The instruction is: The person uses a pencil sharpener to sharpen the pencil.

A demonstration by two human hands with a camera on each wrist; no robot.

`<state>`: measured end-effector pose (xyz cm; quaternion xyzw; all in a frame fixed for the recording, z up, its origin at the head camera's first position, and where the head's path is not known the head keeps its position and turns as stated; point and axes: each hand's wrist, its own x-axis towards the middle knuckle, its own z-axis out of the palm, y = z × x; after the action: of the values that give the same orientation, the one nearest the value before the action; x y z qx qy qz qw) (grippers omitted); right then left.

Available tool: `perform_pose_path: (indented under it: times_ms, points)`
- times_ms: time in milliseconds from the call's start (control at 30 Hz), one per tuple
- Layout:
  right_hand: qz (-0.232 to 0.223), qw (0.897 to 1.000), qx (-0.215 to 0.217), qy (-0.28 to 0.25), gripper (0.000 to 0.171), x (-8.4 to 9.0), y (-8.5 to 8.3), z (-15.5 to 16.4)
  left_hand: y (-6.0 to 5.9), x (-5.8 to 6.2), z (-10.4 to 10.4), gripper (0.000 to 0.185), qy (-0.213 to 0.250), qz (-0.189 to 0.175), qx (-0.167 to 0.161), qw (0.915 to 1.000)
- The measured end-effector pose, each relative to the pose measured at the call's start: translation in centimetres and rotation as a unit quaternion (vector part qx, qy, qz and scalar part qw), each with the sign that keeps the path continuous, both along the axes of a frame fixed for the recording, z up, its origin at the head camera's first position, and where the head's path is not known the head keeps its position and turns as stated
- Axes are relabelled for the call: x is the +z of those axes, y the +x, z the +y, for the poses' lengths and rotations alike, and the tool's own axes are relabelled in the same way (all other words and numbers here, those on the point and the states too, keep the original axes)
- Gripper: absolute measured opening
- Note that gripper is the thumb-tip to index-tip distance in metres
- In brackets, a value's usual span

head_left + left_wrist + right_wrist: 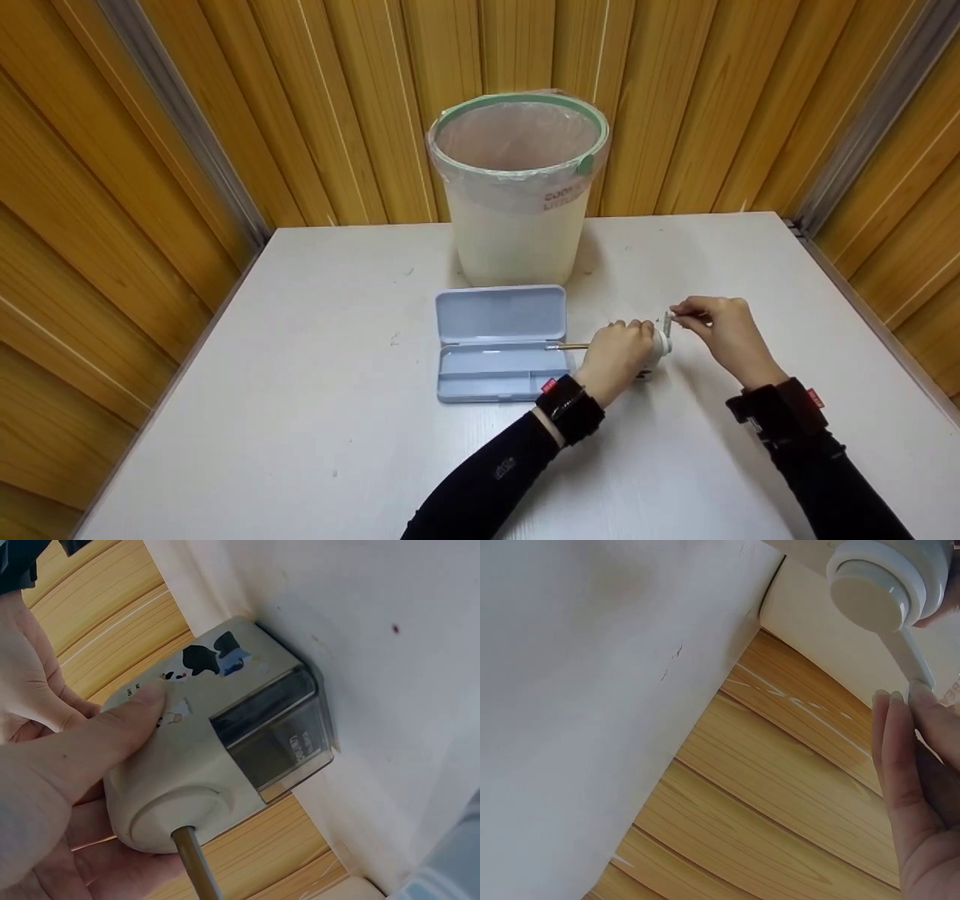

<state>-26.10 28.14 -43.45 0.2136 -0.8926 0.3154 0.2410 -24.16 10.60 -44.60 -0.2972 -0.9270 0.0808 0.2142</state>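
- Head view: left hand (616, 351) wrapped around a pencil sharpener (655, 351) on the table (315, 420); a pencil (568, 346) sticks out toward the open pencil case (501, 343). Right hand (721, 330) pinches the crank (667, 325). Bin (517, 187) behind.
- Left wrist view: thumb (112, 736) and curled fingers grip the sharpener (225, 742); the pencil (196, 864) is in its hole.
- Right wrist view: fingertips (900, 709) pinch the crank (915, 667).

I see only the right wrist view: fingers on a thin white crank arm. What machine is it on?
Observer: A cream pencil sharpener, gripped by the left hand.
Operator: Is a pencil inside it?
Observer: Yes, a pencil sticks out of its front, toward an open blue pencil case.
Operator: What stands behind the case?
Observer: A bin lined with a plastic bag, on the white table. The right hand pinches the crank.
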Motion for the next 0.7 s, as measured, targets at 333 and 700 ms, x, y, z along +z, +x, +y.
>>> perform_pose_path:
  times_ms: [333, 700]
  points:
    - [-0.031, 0.999, -0.006, -0.001, 0.006, 0.08, -0.35, -0.33, -0.03, -0.18, 0.02, 0.017, -0.001, 0.028, 0.001, 0.9996]
    - [-0.028, 0.999, 0.008, 0.016, 0.007, -0.02, -0.76, -0.19, -0.08, -0.14, -0.09, 0.018, 0.003, 0.023, 0.002, 0.9997]
